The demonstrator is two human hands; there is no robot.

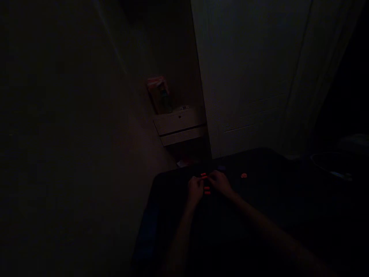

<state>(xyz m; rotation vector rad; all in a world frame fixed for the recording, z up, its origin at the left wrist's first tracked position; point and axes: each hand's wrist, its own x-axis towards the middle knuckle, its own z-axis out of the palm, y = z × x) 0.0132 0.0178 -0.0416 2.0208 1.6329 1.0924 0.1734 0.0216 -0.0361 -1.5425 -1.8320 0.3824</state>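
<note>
The picture is very dark. My left hand [196,188] and my right hand [220,181] meet over a dark, cloth-like surface [178,207], fingers pinched. Between their fingertips lies a small red bar-shaped piece [204,177], with each hand at one end of it. Just beyond it is another short red bar [203,174]. Two more red bars [206,190] lie close together on the near side, between the hands. What exactly the bars are cannot be made out. To the right of my right hand rests a small round orange-red thing [244,175].
A dim bluish object [221,168] lies behind my right hand. Past the far edge stands a drawer unit [181,121] with an orange package [159,92] on top. A pale door or panel [245,77] rises behind, and a light cable [328,169] lies at the right.
</note>
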